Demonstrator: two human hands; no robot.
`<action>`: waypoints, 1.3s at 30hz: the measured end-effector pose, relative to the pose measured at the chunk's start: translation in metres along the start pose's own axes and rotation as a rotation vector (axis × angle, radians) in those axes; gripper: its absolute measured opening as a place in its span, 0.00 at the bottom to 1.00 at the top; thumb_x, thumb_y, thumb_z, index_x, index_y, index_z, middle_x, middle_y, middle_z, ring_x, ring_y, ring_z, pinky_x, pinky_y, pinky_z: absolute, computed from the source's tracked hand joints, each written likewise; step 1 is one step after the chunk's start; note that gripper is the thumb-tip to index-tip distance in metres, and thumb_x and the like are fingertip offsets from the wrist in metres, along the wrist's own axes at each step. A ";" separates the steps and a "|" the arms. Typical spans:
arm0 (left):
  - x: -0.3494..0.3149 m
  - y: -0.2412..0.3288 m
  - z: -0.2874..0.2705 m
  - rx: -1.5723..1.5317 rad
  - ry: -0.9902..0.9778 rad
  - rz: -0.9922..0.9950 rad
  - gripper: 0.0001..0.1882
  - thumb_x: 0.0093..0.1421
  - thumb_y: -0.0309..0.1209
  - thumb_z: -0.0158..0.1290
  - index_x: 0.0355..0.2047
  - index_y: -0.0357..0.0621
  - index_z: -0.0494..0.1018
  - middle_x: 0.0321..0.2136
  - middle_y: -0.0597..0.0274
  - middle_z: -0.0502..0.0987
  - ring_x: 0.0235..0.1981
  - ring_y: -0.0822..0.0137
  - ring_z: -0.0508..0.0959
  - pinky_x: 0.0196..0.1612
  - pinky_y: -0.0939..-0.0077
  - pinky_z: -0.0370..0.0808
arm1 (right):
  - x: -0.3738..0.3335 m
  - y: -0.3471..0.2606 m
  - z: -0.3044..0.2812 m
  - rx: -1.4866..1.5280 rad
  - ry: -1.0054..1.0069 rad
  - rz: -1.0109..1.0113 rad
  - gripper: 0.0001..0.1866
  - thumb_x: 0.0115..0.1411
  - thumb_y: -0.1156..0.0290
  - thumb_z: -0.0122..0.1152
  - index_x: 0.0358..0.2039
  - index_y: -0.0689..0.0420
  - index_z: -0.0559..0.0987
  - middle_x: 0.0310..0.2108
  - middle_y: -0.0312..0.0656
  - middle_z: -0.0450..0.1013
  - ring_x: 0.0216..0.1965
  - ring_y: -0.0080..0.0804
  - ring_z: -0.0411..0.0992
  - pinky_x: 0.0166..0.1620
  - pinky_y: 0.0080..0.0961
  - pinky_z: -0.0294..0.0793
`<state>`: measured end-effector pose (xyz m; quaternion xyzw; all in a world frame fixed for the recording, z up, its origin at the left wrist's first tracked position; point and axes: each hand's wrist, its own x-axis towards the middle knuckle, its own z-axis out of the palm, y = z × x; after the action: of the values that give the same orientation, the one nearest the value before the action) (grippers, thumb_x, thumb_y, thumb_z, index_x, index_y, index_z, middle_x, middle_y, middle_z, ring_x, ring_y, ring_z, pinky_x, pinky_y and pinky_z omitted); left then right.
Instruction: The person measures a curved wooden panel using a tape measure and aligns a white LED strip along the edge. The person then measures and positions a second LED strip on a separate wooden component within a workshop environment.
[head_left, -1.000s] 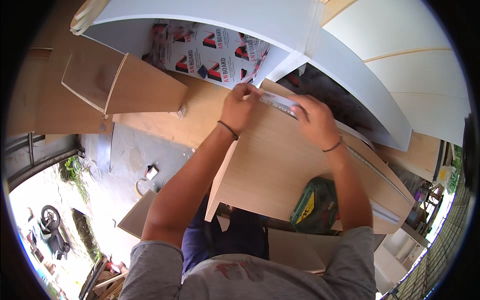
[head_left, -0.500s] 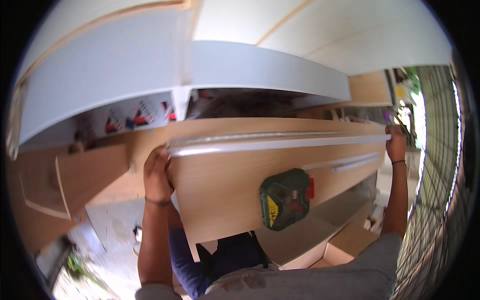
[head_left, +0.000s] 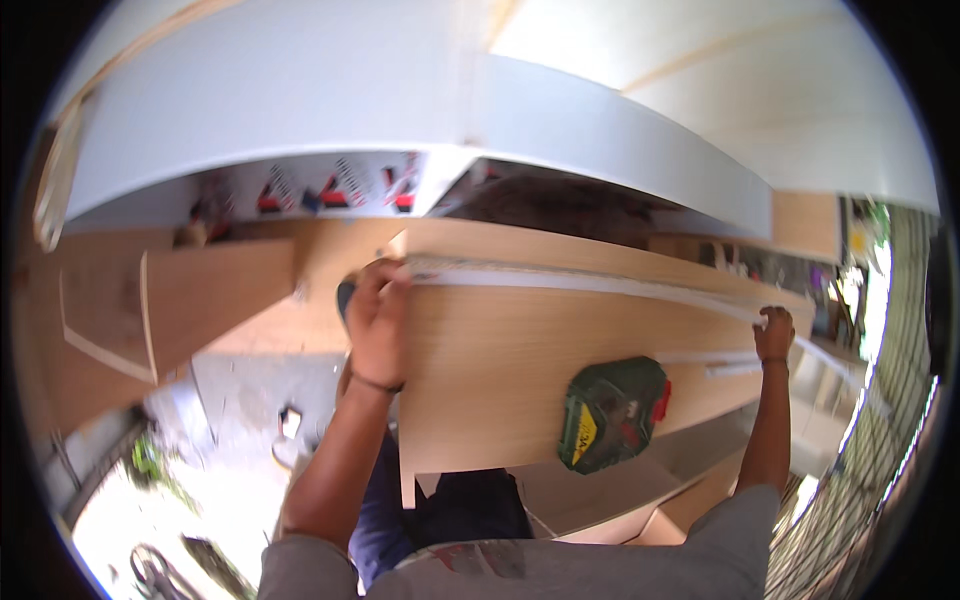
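A long, narrow white edging strip (head_left: pixel 560 281) lies across a light wood-coloured panel (head_left: pixel 490 390), along a piece with a speckled raw edge. My left hand (head_left: pixel 380 320) is closed over the left end, thumb and fingers pressed on it. Toward the far right, my right hand (head_left: pixel 774 332) pinches the same strip, whose tail bends down past the fingers. Behind my left wrist is a dark object, mostly hidden, that I cannot make out. Closer to me, a dark green tool case (head_left: pixel 613 413) with a red latch and yellow label rests on the panel.
Right of the case lie thin white strips (head_left: pixel 735 369). A white cabinet (head_left: pixel 620 130) with open compartments stands beyond the panel. Wooden boxes (head_left: pixel 215 290) are at left, and an open carton (head_left: pixel 665 525) is below right. A wire mesh (head_left: pixel 850 480) borders the right side.
The view has shifted, so the panel and case sit further right. My hands are closer together along the strip, and its right end now hangs out beyond my right hand.
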<state>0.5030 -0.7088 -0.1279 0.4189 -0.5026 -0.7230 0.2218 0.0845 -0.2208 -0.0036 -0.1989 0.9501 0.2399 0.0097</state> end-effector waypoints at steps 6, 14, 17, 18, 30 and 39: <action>-0.007 0.024 0.007 0.026 0.095 0.098 0.10 0.66 0.34 0.55 0.36 0.38 0.74 0.44 0.61 0.74 0.48 0.71 0.72 0.52 0.77 0.66 | -0.008 -0.182 -0.079 0.368 -0.127 -0.720 0.32 0.53 0.74 0.66 0.60 0.53 0.72 0.58 0.52 0.70 0.61 0.54 0.66 0.64 0.48 0.64; -0.001 0.021 0.025 -0.170 0.108 -0.077 0.10 0.64 0.33 0.59 0.36 0.37 0.76 0.48 0.62 0.73 0.46 0.72 0.74 0.49 0.80 0.70 | -0.075 -0.426 -0.168 0.855 -0.056 -1.081 0.21 0.59 0.80 0.59 0.54 0.60 0.77 0.47 0.49 0.76 0.47 0.46 0.74 0.53 0.39 0.72; 0.000 0.015 0.024 -0.198 0.086 -0.076 0.08 0.64 0.30 0.59 0.36 0.38 0.77 0.47 0.63 0.74 0.43 0.74 0.75 0.45 0.81 0.72 | -0.069 -0.438 -0.166 0.931 -0.125 -1.037 0.21 0.58 0.86 0.56 0.52 0.59 0.79 0.42 0.47 0.76 0.40 0.41 0.74 0.45 0.35 0.74; 0.000 0.013 0.022 -0.213 0.087 -0.083 0.08 0.64 0.30 0.59 0.36 0.38 0.77 0.47 0.63 0.74 0.43 0.74 0.75 0.45 0.81 0.72 | -0.067 -0.440 -0.166 1.006 -0.241 -0.984 0.21 0.57 0.88 0.54 0.50 0.60 0.80 0.40 0.46 0.76 0.37 0.39 0.74 0.42 0.33 0.75; -0.012 -0.007 0.005 -0.002 0.008 0.256 0.20 0.57 0.23 0.61 0.51 0.36 0.73 0.52 0.50 0.74 0.57 0.56 0.74 0.59 0.66 0.70 | -0.058 -0.444 -0.162 0.913 -0.029 -1.065 0.18 0.58 0.90 0.53 0.45 0.61 0.83 0.41 0.46 0.71 0.36 0.36 0.76 0.39 0.26 0.76; -0.012 -0.006 0.008 -0.002 0.029 0.269 0.22 0.55 0.23 0.61 0.50 0.35 0.72 0.52 0.47 0.72 0.54 0.48 0.72 0.57 0.62 0.71 | -0.063 -0.448 -0.164 0.913 -0.048 -1.066 0.18 0.58 0.91 0.52 0.44 0.62 0.83 0.42 0.46 0.70 0.40 0.38 0.77 0.43 0.27 0.77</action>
<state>0.5038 -0.6934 -0.1276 0.3580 -0.5502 -0.6812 0.3243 0.3262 -0.6334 -0.0538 -0.6083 0.7284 -0.2160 0.2297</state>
